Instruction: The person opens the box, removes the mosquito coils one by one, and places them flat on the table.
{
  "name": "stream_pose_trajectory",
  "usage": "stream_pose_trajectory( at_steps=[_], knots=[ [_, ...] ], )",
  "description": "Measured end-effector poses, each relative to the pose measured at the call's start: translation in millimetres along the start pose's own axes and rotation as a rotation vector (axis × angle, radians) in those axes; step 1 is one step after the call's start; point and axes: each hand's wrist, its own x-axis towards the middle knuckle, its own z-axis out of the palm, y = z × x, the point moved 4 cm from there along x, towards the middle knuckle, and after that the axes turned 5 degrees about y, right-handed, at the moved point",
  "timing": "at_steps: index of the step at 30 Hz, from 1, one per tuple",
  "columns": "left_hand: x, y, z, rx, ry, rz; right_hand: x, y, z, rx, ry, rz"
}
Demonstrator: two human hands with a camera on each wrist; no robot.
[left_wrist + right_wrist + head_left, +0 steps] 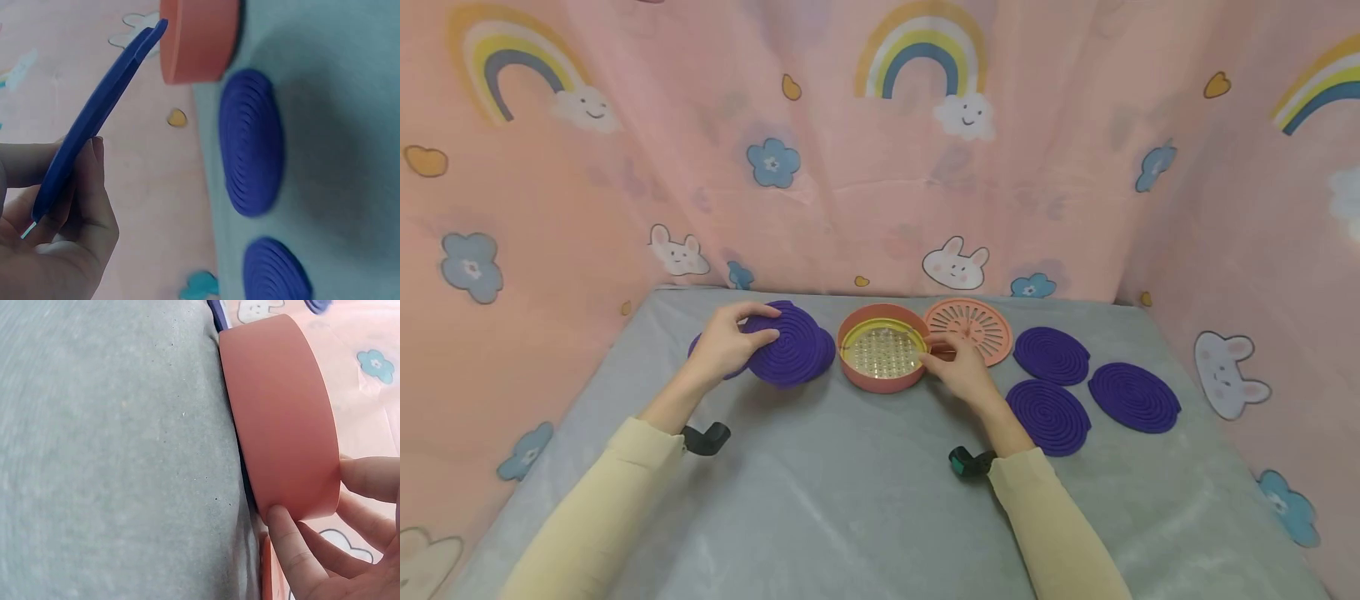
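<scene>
My left hand (724, 343) pinches a purple mosquito coil (786, 346) by its edge and holds it tilted above the table, left of a round orange coil holder (883, 387). In the left wrist view the held coil (94, 119) appears edge-on between thumb and fingers. Two more purple coils lie below it, partly covered in the head view. The holder stands uncovered, with a yellow ring (847, 333) and a mesh (883, 352) inside. My right hand (961, 373) grips the holder's right side, fingertips on its wall and rim in the right wrist view.
A slotted orange lid (992, 333) lies right of the holder, partly behind the right hand. Three purple coils (1051, 356) lie farther right on the grey cloth-covered table (820, 500). A pink patterned curtain (850, 208) hangs close behind the table's back edge.
</scene>
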Motion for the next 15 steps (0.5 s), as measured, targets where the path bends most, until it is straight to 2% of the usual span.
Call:
stream_pose_trajectory(
  at_steps=[8,11,15],
  knots=[
    [-19.6,-33.0,-15.1,-0.083,0.012,-0.084,0.5,1.1,-1.0,-0.003,-0.002,0.009],
    [-28.1,-46.2,-17.2,-0.122,0.004,-0.135,0.5,0.8,-0.6,0.004,-0.007,0.024],
    [-38.1,-64.8,-16.7,-0.116,0.004,-0.200,0.7,0.3,-0.3,0.014,-0.012,0.032]
  ],
)
